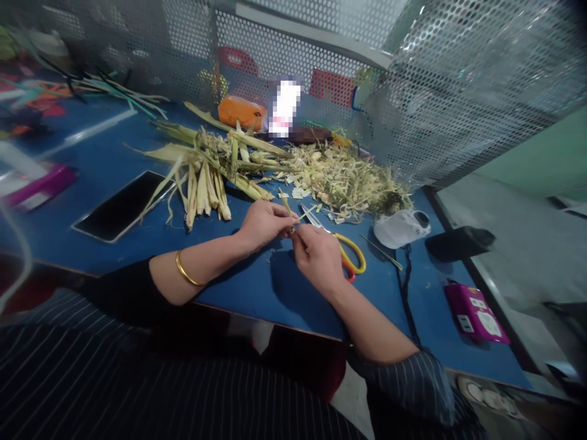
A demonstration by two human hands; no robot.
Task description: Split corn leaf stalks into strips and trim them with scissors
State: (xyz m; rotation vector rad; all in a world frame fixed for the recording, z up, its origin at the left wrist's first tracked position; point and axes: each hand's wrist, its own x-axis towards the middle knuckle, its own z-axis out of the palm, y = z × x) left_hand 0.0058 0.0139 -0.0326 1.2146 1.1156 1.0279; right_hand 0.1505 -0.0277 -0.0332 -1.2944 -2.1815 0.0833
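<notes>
My left hand point(269, 224) and my right hand point(318, 253) meet over the front of the blue table point(247, 275). Both are closed in a pinch on a thin pale green plant strip point(285, 203), its ends poking out above the fingers. What lies between the fingertips is mostly hidden. Beside my right hand, partly behind it, are scissors point(358, 247) with yellow and orange handles, the blades pointing away. Just beyond my hands lies a heap of shredded dry plant scraps point(339, 177). Left of it is a bundle of pale husk-like stalks point(208, 189).
A dark-screened tablet or phone point(121, 208) lies at the left. To the right are a white plastic-wrapped object point(398, 229), a black cylinder point(458, 242) and a purple pack point(477, 311). An orange pack point(241, 113) sits against the perforated metal screen point(293, 55) at the back.
</notes>
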